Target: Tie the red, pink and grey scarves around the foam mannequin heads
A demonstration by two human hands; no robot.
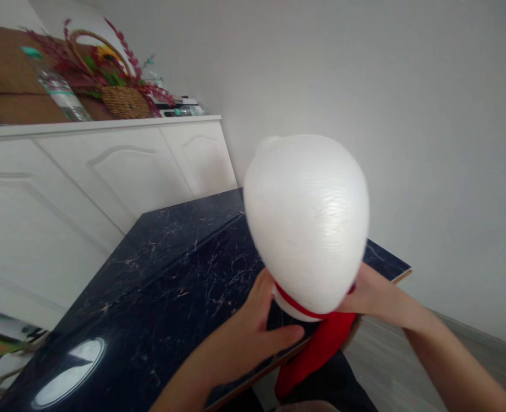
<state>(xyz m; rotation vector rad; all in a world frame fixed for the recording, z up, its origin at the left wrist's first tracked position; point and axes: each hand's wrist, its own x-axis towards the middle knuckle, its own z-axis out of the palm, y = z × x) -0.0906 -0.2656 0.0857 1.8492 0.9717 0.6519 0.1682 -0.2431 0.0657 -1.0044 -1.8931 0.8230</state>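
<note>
**White foam head on dark table, both hands at its neck**

White foam head (307, 223) stands upright at the near edge of the marble table (158, 274). Red cloth (317, 349) circles its neck and hangs below the edge. Left hand (253, 332) lies flat, fingers together, touching the base. Right hand (371, 294) sits against the neck's far side; grip cannot be told. Basket (122, 97) and bottle (59, 88) top the white cabinet (107, 166).

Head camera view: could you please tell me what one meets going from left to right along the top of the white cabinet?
Clear plastic bottle with a teal cap → wicker basket holding red and yellow flowers → a few small dark and clear items, too blurred to name, at the right end of the cabinet top.
</note>
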